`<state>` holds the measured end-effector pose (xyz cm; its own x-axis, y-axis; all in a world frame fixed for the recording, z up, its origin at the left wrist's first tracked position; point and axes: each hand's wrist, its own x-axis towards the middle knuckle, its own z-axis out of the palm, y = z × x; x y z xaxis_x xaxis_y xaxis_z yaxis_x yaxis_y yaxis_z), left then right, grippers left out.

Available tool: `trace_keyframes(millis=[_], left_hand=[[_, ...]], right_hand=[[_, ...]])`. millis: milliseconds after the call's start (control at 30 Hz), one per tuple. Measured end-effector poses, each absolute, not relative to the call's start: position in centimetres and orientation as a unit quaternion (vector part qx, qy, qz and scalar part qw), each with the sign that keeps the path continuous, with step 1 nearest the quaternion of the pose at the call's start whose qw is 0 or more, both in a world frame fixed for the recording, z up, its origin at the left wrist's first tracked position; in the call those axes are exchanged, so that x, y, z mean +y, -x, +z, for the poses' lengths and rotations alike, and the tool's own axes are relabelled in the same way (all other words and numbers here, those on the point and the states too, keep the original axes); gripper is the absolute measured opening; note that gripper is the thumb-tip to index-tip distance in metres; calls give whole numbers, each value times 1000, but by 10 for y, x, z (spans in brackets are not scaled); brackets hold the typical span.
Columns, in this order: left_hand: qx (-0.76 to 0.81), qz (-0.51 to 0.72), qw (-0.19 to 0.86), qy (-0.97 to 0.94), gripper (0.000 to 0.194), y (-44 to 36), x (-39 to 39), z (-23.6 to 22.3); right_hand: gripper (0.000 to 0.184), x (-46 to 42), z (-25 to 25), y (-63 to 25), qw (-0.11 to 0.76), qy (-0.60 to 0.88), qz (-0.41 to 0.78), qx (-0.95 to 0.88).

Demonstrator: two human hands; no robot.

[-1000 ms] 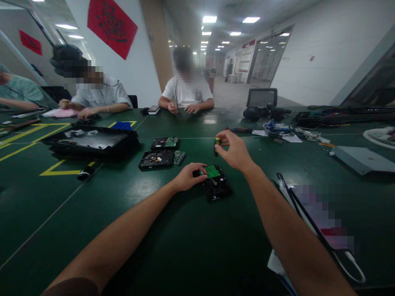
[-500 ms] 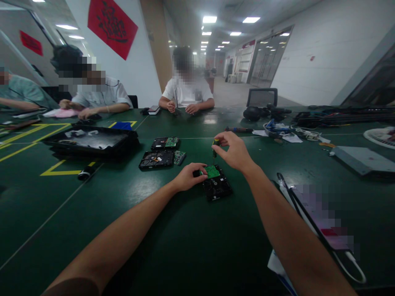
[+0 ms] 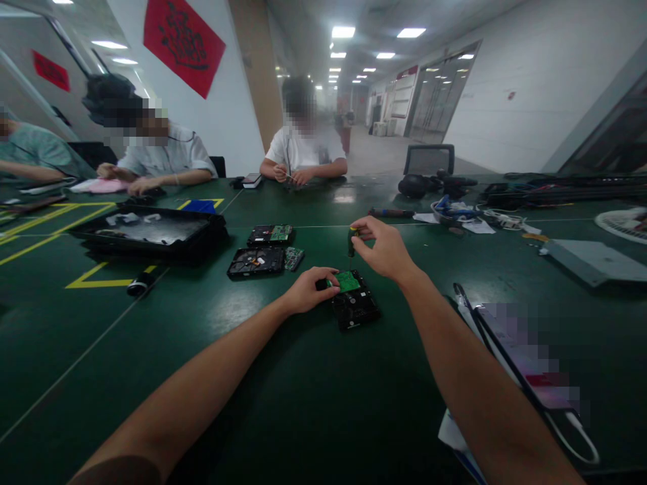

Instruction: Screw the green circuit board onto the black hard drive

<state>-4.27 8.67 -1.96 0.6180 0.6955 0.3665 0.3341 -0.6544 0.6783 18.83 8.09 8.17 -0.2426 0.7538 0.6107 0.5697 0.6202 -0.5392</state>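
Note:
A black hard disk drive (image 3: pixel 360 311) with a green circuit board (image 3: pixel 348 281) lies on the table in front of me. My left hand (image 3: pixel 312 289) is closed at the drive's left edge, thumb and fingertips against it. A dark piece shows between those fingers, too small to make out. Over the board's far edge, my right hand (image 3: pixel 380 246) pinches a dark screwdriver (image 3: pixel 351 244) with a yellow band near its top. It stands upright, its thin shaft pointing down onto the board; the tip is hard to see.
Left of the drive are two more hard drives (image 3: pixel 256 261) and a loose circuit board (image 3: pixel 294 259). Farther left sits a black tray (image 3: pixel 146 225). A metal box (image 3: pixel 601 261), cables and another screwdriver (image 3: pixel 390 213) lie to the right. Other people sit across the table.
My right fingers have shifted slightly around the screwdriver handle. My left hand and the drive stay put. Across the table, a person's hands have come closer together.

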Motion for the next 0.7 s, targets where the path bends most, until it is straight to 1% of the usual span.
trace_keyframes(millis=[200,333,533,700], left_hand=[[295,324,290,-851,13,42,86,-20],[297,324,290,-850,13,42,85,-19],[297,320,288,-852,14,42,85,-17],[302,316,285,-853,14,42,84,-16]], right_hand=[[19,82,81,-189,447,433,80,-778],[17,82,81,-189,453,435,95,-772],[21,80,82,-188,444,426,92,-783],[18,81,82,-189,459,437,107,-766]])
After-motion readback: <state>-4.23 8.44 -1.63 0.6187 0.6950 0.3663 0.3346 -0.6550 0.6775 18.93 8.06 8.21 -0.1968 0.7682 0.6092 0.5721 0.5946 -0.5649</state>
